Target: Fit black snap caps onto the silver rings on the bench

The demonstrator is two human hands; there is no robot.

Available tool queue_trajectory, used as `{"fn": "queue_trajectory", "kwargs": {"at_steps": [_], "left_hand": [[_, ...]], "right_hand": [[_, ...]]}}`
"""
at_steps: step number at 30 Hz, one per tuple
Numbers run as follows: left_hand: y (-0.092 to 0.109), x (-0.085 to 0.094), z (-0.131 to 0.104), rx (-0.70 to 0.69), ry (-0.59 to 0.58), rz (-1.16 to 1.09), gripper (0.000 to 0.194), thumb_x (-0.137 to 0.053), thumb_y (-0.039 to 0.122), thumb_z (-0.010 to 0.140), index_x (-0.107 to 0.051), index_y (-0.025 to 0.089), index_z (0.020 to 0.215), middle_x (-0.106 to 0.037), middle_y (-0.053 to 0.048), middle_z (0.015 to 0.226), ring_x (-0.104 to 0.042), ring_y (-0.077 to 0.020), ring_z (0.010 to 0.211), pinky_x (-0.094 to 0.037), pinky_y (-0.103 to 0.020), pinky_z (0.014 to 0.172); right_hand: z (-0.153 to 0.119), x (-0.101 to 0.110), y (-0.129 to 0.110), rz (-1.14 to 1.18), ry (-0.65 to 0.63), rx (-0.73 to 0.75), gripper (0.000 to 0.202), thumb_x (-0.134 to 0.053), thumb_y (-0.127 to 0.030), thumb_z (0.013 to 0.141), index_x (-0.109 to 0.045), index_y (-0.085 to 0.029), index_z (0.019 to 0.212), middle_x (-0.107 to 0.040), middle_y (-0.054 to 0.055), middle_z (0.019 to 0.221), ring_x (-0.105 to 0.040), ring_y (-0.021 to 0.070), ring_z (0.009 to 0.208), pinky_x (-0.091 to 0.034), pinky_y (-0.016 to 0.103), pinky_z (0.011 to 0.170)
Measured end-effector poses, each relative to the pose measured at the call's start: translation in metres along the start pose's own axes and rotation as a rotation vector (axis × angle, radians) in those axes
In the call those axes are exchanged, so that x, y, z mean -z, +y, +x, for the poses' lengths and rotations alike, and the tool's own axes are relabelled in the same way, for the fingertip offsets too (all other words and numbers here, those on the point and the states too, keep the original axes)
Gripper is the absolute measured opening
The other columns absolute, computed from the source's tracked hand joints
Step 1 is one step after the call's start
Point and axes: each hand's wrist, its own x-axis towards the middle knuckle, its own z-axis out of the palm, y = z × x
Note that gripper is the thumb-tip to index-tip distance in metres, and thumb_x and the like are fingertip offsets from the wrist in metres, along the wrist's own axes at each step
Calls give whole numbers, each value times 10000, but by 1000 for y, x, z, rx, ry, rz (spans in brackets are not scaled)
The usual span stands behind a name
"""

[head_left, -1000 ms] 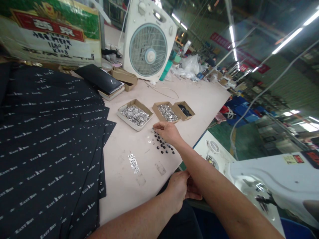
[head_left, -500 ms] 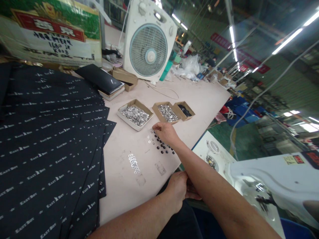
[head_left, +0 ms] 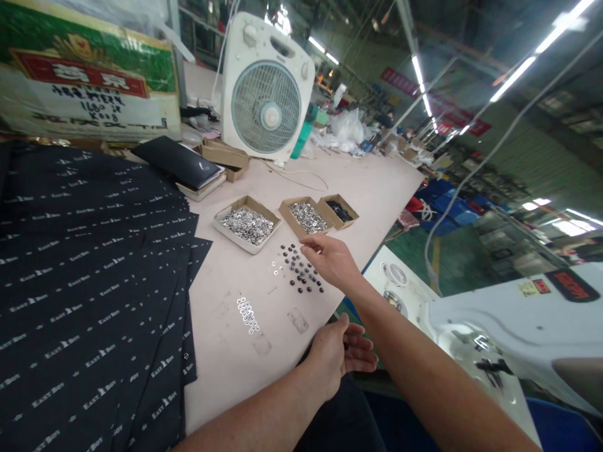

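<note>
My right hand point(head_left: 330, 258) hovers over the right edge of a group of small black snap caps point(head_left: 301, 279) on the table. Its thumb and fingertips are drawn together; whatever is between them is too small to make out. Low at the table's edge, my left hand point(head_left: 335, 353) is cupped with the palm turned up and the fingers stretched apart. A small dark spot shows by its palm, but I cannot tell what it is. Silver ring-shaped snap parts point(head_left: 247, 316) lie clustered on the table, with a few loose silver pieces point(head_left: 276, 269) beside the black caps.
Behind the caps stand a box of silver parts point(head_left: 248, 226), a second silver-filled box point(head_left: 308, 216) and a box of black pieces point(head_left: 338, 211). Dark printed fabric panels point(head_left: 103, 301) cover the left. A fan point(head_left: 266, 94) stands behind; a white machine point(head_left: 513, 314) is at right.
My right hand has shifted right and back from the left edge of the black caps, uncovering more of them. My left hand's fingers have spread and its palm shows more. The camera view has shifted slightly.
</note>
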Motion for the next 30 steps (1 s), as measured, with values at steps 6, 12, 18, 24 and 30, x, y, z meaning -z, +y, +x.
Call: {"fn": "queue_trajectory", "kwargs": {"at_steps": [6, 12, 18, 24, 30], "left_hand": [[2, 1, -2, -23, 11, -81, 497, -305, 480, 1013, -591, 83, 930, -607, -87, 718, -627, -207, 593, -544, -333, 577], [3, 0, -6, 43, -69, -184, 540, -291, 522, 1026, -601, 88, 947, -602, -70, 760, -583, -128, 570, -417, -184, 431], [3, -1, -9, 34, -43, -134, 517, -283, 497, 1033, -592, 98, 916, -595, -53, 735, -583, -126, 542, -427, -192, 436], [4, 0, -7, 31, -4, -134, 494, -290, 480, 1039, -602, 110, 942, -621, -54, 760, -593, -126, 564, -414, -195, 453], [3, -1, -5, 26, 30, -163, 463, -339, 466, 1035, -632, 112, 974, -672, -74, 871, -648, -154, 674, -471, -224, 519]], "right_hand": [[-105, 47, 3, 54, -40, -20, 103, -637, -195, 864, -721, -237, 906, -690, 15, 886, -634, 172, 839, -479, 284, 779], [-170, 50, 15, -43, -252, 70, 201, -727, -202, 829, -723, -261, 1020, -677, 42, 1063, -583, 224, 994, -424, 367, 890], [-171, 41, 14, -221, -286, 96, 112, -699, -225, 869, -719, -236, 979, -667, 53, 1014, -547, 239, 988, -391, 383, 856], [-165, 36, 15, -265, -278, 96, 66, -659, -207, 888, -717, -231, 905, -663, 51, 942, -535, 236, 948, -369, 381, 812], [-164, 34, 14, -185, -254, 101, 98, -641, -118, 820, -679, -205, 795, -667, 45, 902, -546, 212, 907, -385, 360, 832]]}}
